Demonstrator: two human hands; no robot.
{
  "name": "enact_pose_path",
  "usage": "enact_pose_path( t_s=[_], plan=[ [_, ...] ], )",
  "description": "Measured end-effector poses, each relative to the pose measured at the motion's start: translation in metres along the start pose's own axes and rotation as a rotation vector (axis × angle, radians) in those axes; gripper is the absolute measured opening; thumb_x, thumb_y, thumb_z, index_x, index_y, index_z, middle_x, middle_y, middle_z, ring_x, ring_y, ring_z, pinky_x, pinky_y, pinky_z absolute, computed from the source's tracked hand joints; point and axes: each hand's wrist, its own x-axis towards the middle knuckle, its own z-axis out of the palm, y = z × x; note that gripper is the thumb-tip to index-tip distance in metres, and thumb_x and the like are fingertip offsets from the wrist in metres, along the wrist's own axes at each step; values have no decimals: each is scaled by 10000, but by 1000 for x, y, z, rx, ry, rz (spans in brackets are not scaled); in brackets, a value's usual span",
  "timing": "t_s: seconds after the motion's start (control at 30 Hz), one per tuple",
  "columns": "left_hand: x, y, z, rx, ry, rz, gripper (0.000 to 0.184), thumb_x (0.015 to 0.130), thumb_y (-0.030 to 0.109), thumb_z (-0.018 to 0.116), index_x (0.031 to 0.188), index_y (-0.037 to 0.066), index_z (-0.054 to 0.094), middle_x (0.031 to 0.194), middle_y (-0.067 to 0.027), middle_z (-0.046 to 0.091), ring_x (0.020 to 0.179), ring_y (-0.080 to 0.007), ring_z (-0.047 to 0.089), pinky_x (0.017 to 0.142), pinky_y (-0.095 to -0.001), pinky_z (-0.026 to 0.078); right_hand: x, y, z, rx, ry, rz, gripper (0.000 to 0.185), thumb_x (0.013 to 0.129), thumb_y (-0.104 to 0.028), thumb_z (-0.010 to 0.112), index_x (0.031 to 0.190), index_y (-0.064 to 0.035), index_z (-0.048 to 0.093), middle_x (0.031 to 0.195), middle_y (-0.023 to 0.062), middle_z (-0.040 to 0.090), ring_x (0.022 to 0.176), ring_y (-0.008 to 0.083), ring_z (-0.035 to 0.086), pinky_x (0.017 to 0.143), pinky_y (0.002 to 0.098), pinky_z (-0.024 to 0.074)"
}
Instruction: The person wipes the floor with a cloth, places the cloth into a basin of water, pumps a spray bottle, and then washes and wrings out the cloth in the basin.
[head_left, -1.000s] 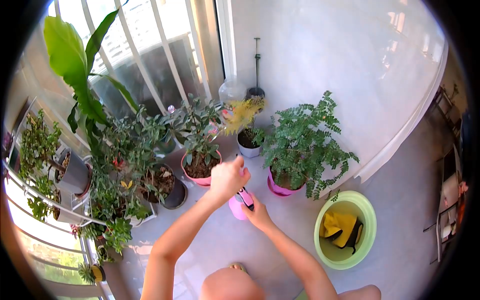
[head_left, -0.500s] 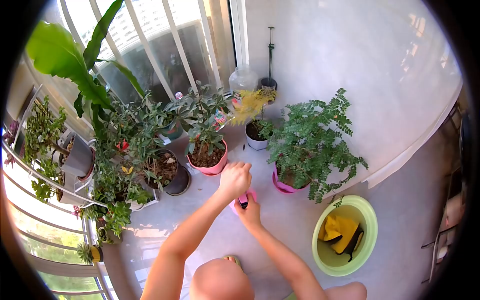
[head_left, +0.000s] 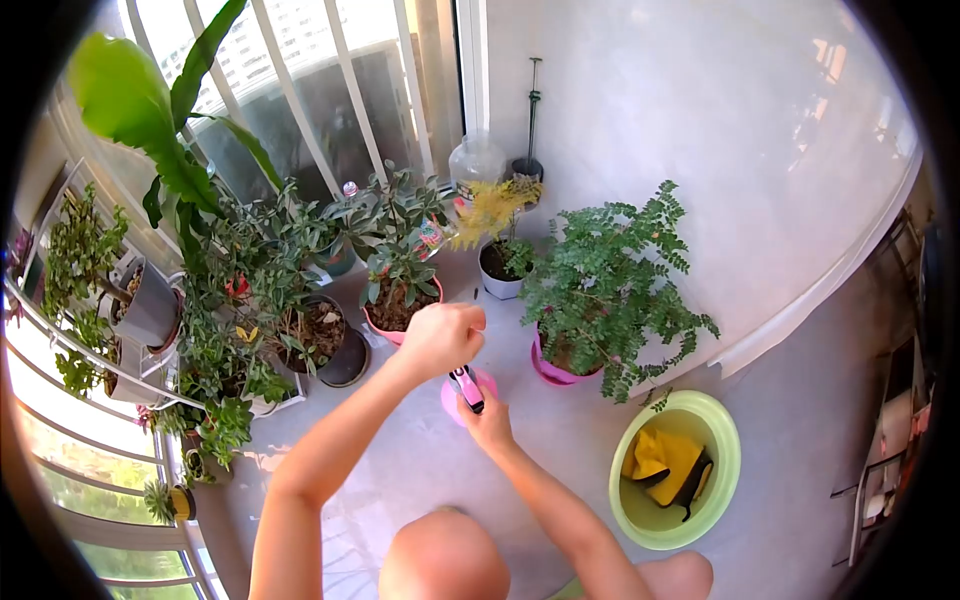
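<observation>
A pink spray bottle (head_left: 449, 399) with a pink and black trigger head (head_left: 467, 389) is low between my hands, over the floor. My right hand (head_left: 487, 420) is closed around the neck and head of the bottle from the right side. My left hand (head_left: 445, 336) makes a fist just above the sprayer's top; whatever lies inside its fingers is hidden. Behind that fist stands a pink pot (head_left: 394, 337) of brown soil with a leafy plant (head_left: 398, 262).
To the right, a pale green bucket (head_left: 727, 490) holds a yellow and black cloth-like item (head_left: 672, 465). A bushy plant (head_left: 610, 290) in a magenta pot (head_left: 556, 373) stands nearer the wall. Several potted plants and a white rack (head_left: 90, 350) line the left side.
My left fist has risen away from the sprayer, up and to the left in view, uncovering more of its head. My right hand keeps its hold. The whole view has shifted slightly.
</observation>
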Motion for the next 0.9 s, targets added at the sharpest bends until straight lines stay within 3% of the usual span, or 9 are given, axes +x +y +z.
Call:
enact_pose_path(
  t_s=[0.03, 0.27, 0.33, 0.53, 0.6, 0.67, 0.73, 0.77, 0.9],
  plan=[
    [-1, -9, 15, 2, 25, 2, 167, 725, 202, 564, 740, 55, 642, 733, -115, 638, 659, -333, 618, 594, -424, 488, 4, 0, 3, -5, 46, -91, 319, 806, -289, 672, 934, -5, 600, 745, 189, 632, 690, 366, 626, 604, 418, 485],
    [-22, -33, 93, 113, 1, -140, 223, 743, 247, 555, 801, 58, 658, 779, -115, 657, 704, -325, 625, 720, -426, 497, 12, 1, 1, 60, 49, -111, 303, 783, -243, 692, 937, 0, 597, 717, 168, 620, 679, 344, 624, 619, 404, 486],
    [-25, -30, 91, 107, 17, -73, 182, 716, 184, 564, 764, 30, 647, 749, -131, 655, 675, -320, 629, 644, -422, 507, 10, 2, -1, 68, 71, -146, 300, 788, -247, 689, 929, 1, 598, 719, 171, 620, 678, 338, 624, 616, 403, 484],
    [-10, -18, 29, -729, -79, -119, 263, 640, -136, 462, 801, 11, 611, 893, -93, 682, 856, -243, 657, 784, -326, 524, -3, -4, -4, 69, 11, -72, 284, 809, -274, 674, 832, -8, 577, 713, 190, 623, 654, 333, 628, 597, 403, 476],
    [3, 5, -24, -759, -34, -78, 332, 623, -195, 411, 811, 2, 600, 869, -74, 672, 909, -214, 647, 819, -288, 508, -3, -2, -6, 16, 50, -113, 260, 808, -236, 685, 844, 5, 596, 595, 153, 583, 518, 242, 583, 519, 359, 453],
    [2, 3, -26, -513, -33, 24, 240, 647, -113, 485, 815, 10, 604, 824, -90, 663, 867, -224, 650, 797, -331, 510, -1, 1, -5, -11, 31, -115, 266, 809, -248, 689, 855, -2, 599, 606, 158, 585, 522, 234, 583, 521, 357, 453],
    [-5, -7, -10, 113, 77, 136, 150, 660, 47, 562, 794, 30, 626, 742, -101, 640, 765, -282, 628, 751, -390, 482, -1, 0, 3, 48, 83, -228, 272, 812, -255, 686, 869, -5, 598, 628, 162, 599, 541, 251, 602, 529, 363, 457],
    [-11, -19, 13, 96, 54, 35, 175, 664, 181, 610, 785, 58, 637, 757, -101, 640, 765, -291, 613, 745, -407, 472, -1, 1, 5, -2, 66, -194, 270, 812, -247, 683, 908, -7, 604, 654, 156, 612, 575, 272, 622, 553, 367, 470],
    [-31, -29, 57, 120, 69, -138, 232, 667, 262, 600, 781, 64, 644, 729, -96, 637, 743, -287, 620, 768, -386, 463, 2, -2, 11, 13, 6, -153, 307, 804, -224, 683, 984, 9, 595, 703, 142, 637, 630, 270, 643, 593, 370, 489]
  ],
)
